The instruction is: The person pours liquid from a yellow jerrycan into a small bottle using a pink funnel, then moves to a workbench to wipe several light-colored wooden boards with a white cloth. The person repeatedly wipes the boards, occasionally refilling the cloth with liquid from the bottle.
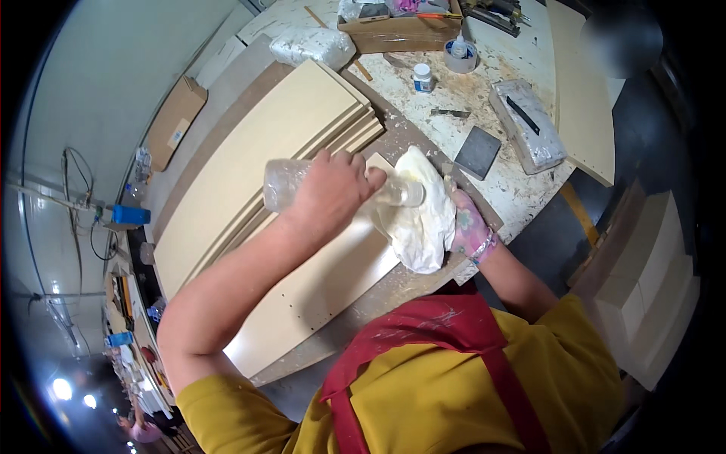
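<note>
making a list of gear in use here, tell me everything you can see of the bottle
The bottle is clear and looks like plastic, with a broad body and a narrower far end. It is tipped onto its side, broad end to the left, narrow end pointing right over the white cloth; whether they touch is unclear. The fingers of the left hand grip its middle, hiding much of it. Its contents can't be made out.
</note>
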`<state>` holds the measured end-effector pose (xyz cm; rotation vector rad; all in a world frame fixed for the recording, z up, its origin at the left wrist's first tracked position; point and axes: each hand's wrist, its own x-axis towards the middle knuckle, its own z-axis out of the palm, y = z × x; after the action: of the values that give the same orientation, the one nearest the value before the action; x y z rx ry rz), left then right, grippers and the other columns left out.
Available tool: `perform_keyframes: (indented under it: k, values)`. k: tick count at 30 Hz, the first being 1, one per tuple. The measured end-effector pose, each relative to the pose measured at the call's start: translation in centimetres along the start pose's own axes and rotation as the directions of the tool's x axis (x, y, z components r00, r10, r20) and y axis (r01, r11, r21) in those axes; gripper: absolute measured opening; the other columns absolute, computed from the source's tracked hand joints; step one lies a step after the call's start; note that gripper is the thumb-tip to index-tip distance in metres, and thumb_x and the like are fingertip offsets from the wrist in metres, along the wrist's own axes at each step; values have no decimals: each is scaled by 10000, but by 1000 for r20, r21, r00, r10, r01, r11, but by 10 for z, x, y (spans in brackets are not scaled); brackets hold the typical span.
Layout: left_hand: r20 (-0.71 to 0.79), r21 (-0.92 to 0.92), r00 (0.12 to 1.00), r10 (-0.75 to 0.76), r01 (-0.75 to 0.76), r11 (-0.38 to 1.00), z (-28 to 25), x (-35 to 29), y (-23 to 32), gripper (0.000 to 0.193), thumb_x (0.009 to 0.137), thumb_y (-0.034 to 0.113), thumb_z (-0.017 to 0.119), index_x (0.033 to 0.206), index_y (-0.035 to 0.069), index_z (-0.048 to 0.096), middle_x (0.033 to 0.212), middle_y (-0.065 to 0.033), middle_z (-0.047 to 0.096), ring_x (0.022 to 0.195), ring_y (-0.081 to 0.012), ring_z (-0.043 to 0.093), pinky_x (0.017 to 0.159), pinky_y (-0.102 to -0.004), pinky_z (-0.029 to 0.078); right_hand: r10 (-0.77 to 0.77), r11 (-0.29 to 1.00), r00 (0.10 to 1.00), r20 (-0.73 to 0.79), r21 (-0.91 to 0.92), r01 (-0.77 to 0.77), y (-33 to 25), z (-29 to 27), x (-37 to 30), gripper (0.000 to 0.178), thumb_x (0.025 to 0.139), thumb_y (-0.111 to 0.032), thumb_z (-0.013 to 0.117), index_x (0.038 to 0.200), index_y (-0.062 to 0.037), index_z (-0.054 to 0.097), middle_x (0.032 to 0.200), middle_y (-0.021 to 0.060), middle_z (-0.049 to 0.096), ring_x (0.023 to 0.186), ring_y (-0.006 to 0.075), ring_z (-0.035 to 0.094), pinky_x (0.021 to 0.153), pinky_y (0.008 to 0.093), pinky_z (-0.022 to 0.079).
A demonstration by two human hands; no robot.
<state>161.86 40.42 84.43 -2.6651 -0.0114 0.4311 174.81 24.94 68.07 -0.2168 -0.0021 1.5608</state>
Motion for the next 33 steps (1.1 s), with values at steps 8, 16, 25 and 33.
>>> perform_keyframes:
  k: [8, 16, 25, 33]
  values:
    - [-55, -89, 997, -54, 49, 995, 19, -5, -11, 333, 725, 43, 540, 1050, 118, 539, 917, -110, 555, 840, -265, 588, 723, -391, 445, 92, 963, 993, -78, 261, -69, 5, -17, -7, 530, 970, -426, 335, 1338, -59, 438, 1289, 171, 524, 1150, 340, 532, 1007, 497, 397]
    - [-18, -61, 999, -46, 45, 997, 14, -11, -9, 340, 704, 35, 571, 1029, 123, 528, 914, -100, 553, 828, -267, 590, 724, -390, 447, -18, 987, 997, 74, 162, 5, 1, -20, -13, 553, 965, -460, 340, 1337, -63, 441, 1298, 173, 518, 1159, 341, 525, 1013, 515, 378]
    - [-51, -565, 993, -107, 60, 823, 34, 16, 0, 588, 662, 204, 745, 1194, 130, 504, 1017, -106, 609, 945, -303, 598, 797, -403, 479, -96, 967, 989, 116, 248, 65, -24, 1, -11, 536, 937, -398, 419, 1351, -59, 413, 1325, 145, 494, 1202, 302, 487, 1036, 489, 364]
    - [-203, -896, 749, -631, 118, 429, 38, 119, -46, 636, 674, 256, 774, 1199, 58, 474, 1056, -168, 617, 975, -318, 590, 871, -396, 461, -394, 916, 910, 126, -31, 401, -113, -8, -22, 589, 937, -393, 425, 1415, -72, 304, 1431, 173, 353, 1303, 342, 365, 1099, 482, 271]
